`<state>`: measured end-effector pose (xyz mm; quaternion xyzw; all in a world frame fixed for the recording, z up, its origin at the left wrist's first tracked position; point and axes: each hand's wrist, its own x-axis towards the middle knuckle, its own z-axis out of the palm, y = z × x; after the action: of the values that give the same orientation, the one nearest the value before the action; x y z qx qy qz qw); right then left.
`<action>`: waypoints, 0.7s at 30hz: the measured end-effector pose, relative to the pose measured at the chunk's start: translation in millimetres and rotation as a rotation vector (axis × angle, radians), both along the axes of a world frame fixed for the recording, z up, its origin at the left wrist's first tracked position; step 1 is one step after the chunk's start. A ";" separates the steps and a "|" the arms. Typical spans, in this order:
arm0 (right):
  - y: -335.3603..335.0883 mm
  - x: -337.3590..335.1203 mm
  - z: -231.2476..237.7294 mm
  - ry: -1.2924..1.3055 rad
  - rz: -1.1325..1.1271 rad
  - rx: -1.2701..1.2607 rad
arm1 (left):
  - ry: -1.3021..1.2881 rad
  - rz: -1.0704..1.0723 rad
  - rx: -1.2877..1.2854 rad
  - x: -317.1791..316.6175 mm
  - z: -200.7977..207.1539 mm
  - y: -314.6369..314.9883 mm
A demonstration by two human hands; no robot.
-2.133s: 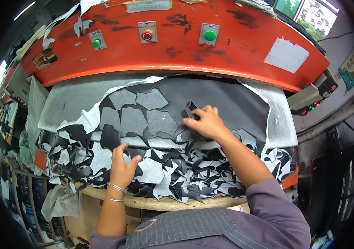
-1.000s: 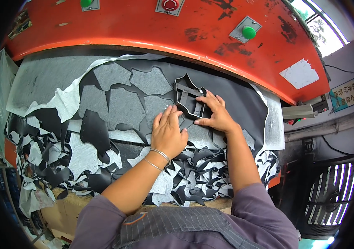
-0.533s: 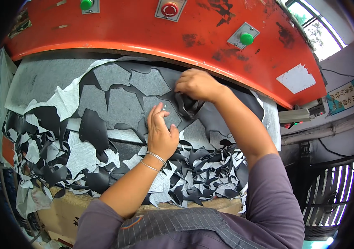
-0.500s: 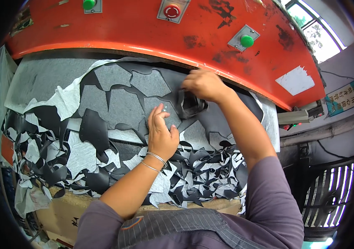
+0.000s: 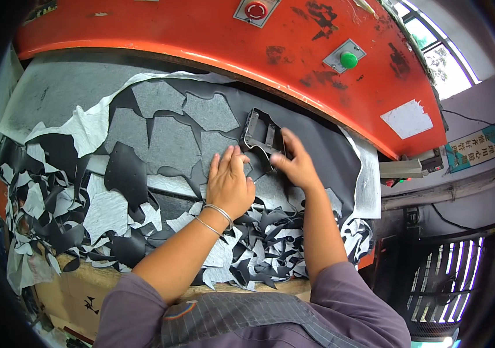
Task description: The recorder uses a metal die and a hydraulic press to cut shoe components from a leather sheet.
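A dark metal cutting die [image 5: 269, 137] with an open frame and crossbars rests on a black leather-like sheet [image 5: 317, 152]. Thumb and fingers of my right hand [image 5: 298, 165] are on the die's right and near edges, gripping it there. Just left of the die, my left hand [image 5: 230, 182] lies flat with its fingers stretched out, the fingertips close to the die's lower left corner. Beside it are grey cut-out areas [image 5: 173, 144] bordered by black strips. The sheet's torn white edge [image 5: 93, 124] curls up at the left.
An orange-red machine beam [image 5: 201, 43] spans the far side, carrying a red button [image 5: 255, 10] and a green button [image 5: 349, 60]. Black and white offcuts [image 5: 259, 249] are heaped along the near edge. A grey board [image 5: 62, 87] extends left under the sheet. A fan [image 5: 447, 284] stands at right.
The die, tilted up in my right hand before, now lies down on the sheet. My right hand has come nearer, to the die's right side. My left hand has flattened.
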<state>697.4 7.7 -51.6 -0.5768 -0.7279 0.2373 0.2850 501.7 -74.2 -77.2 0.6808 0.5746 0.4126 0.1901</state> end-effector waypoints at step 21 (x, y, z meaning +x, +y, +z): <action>-2.6 3.3 -6.1 -0.210 0.152 0.111 | 0.204 -0.271 0.104 -55.5 -6.2 77.8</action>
<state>700.7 5.1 -57.7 -0.5249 -0.8074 0.1558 0.2198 446.2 3.6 -83.3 0.7992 0.4719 0.3410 0.1493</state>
